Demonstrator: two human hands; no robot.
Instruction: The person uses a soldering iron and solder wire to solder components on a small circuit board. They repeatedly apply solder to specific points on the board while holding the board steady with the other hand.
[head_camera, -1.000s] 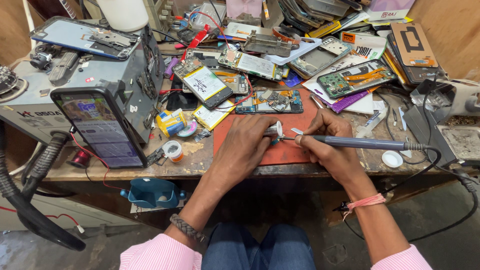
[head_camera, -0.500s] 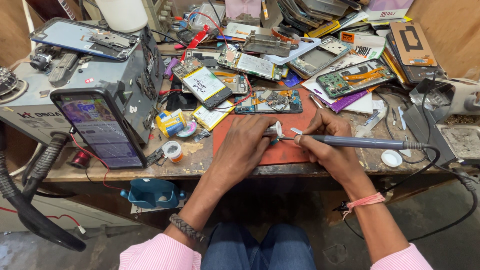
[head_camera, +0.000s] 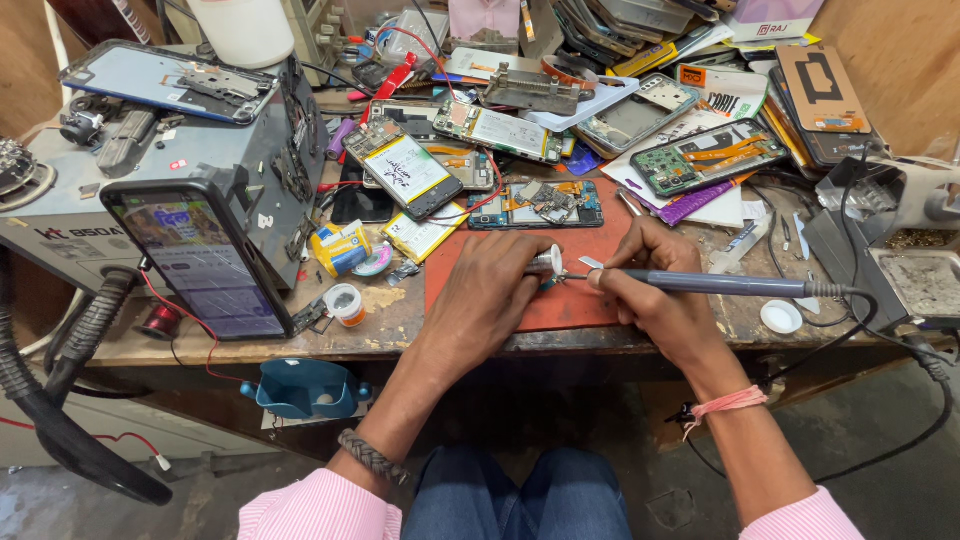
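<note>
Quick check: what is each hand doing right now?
Left hand: closed on a small white spool.
Right hand: closed on a slim grey corded soldering iron.

Both forearms reach fwd from pink cuffs, converging at centre; left hand (head_camera: 490, 300) palm down, fingers curled, thumb & index pinched; right hand (head_camera: 655, 290) in pen-style grip, knuckles up; braided band on left wrist, pink thread on right.

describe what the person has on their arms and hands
Both arms wear pink sleeves with fine white stripes, pushed up so the forearms are bare. The left hand has a dark braided band at the wrist; the right hand has a pink thread tied at its wrist. No gloves or rings show.
</note>
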